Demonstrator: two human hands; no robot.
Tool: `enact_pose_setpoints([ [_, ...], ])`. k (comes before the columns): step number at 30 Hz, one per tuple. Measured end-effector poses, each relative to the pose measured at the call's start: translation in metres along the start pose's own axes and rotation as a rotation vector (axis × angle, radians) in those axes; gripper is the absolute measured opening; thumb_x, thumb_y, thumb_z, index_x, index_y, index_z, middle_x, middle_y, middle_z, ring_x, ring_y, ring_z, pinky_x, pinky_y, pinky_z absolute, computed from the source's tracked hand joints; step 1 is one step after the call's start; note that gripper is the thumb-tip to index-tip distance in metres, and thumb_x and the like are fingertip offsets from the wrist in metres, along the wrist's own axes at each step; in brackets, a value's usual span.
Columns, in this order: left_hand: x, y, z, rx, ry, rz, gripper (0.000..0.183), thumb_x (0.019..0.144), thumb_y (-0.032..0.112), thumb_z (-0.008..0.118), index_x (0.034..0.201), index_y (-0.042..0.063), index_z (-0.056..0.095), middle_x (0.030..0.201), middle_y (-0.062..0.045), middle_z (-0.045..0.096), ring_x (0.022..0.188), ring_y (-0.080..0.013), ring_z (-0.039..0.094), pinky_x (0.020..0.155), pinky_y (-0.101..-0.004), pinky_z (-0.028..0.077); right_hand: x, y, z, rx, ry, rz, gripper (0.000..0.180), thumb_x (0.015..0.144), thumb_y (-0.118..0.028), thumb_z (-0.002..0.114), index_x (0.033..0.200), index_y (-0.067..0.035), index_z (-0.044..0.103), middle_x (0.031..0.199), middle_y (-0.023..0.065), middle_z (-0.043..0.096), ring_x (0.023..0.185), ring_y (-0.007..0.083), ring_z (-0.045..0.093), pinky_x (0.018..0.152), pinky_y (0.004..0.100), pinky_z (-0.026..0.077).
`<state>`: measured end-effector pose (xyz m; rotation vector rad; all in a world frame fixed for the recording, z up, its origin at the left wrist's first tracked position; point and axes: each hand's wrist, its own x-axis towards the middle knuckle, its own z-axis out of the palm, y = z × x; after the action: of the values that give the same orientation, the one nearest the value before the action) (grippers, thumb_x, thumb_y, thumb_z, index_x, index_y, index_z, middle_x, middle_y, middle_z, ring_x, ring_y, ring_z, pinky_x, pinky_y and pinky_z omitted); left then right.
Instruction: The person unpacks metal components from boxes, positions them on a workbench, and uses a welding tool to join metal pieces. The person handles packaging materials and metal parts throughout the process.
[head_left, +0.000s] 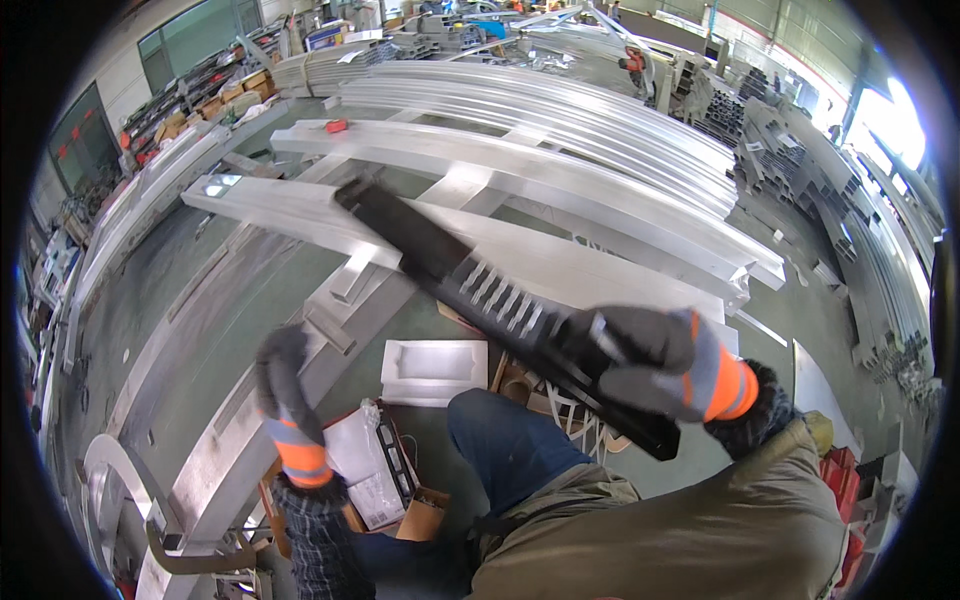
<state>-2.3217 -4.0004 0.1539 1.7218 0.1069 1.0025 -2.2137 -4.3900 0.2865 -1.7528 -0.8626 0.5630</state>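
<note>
My right hand (652, 360), in a grey glove with an orange cuff band, grips a long black housing (480, 292) with a row of bright ribs. This black piece slants across the view, its far end above a broad aluminium beam (570, 255). My left hand (289, 382), gloved the same way, is raised near a sloping aluminium beam (247, 420) and appears to hold nothing; motion blurs its fingers. Below it lies an open carton with a white sheet and a plastic-wrapped black part (394, 450). A white foam tray (435, 371) sits on the floor before my knee.
Long aluminium profiles (540, 112) lie stacked beyond the beams, with a red item (336, 126) on one. A C-clamp (199, 559) is at lower left. A small open cardboard box (424, 514) stands near my legs. More profiles (885, 300) line the right side.
</note>
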Motion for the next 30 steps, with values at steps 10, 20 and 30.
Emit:
enact_pose_setpoints([
  [10, -0.01, -0.005, 0.043, 0.336, -0.063, 0.042, 0.05, 0.088, 0.018, 0.07, 0.132, 0.0, 0.055, 0.126, -0.017, 0.061, 0.122, -0.0284, 0.055, 0.103, -0.0392, 0.043, 0.061, -0.003, -0.151, -0.512, 0.123, -0.127, 0.043, 0.085, -0.017, 0.065, 0.124, 0.002, 0.064, 0.092, 0.0039, 0.064, 0.078, 0.0087, 0.057, 0.069, 0.0259, 0.05],
  [20, -0.015, -0.071, -0.075, 1.422, 0.057, 0.01, 0.052, 0.089, 0.042, 0.068, 0.126, 0.006, 0.06, 0.131, -0.019, 0.058, 0.124, -0.0389, 0.052, 0.108, -0.0482, 0.038, 0.182, 0.157, -0.27, -0.69, 0.229, 0.158, 0.058, 0.082, -0.043, 0.078, 0.13, -0.012, 0.066, 0.104, 0.0093, 0.073, 0.089, 0.0205, 0.067, 0.08, 0.0342, 0.053],
  [30, -0.015, -0.06, -0.065, 1.438, 0.006, -0.004, 0.049, 0.091, 0.038, 0.067, 0.125, 0.003, 0.06, 0.129, -0.021, 0.058, 0.121, -0.0404, 0.053, 0.106, -0.0472, 0.04, 0.132, 0.176, -0.296, -0.989, 0.334, 0.325, 0.111, 0.063, -0.081, 0.071, 0.139, -0.003, 0.05, 0.138, 0.028, 0.052, 0.125, 0.0416, 0.053, 0.103, 0.0434, 0.046],
])
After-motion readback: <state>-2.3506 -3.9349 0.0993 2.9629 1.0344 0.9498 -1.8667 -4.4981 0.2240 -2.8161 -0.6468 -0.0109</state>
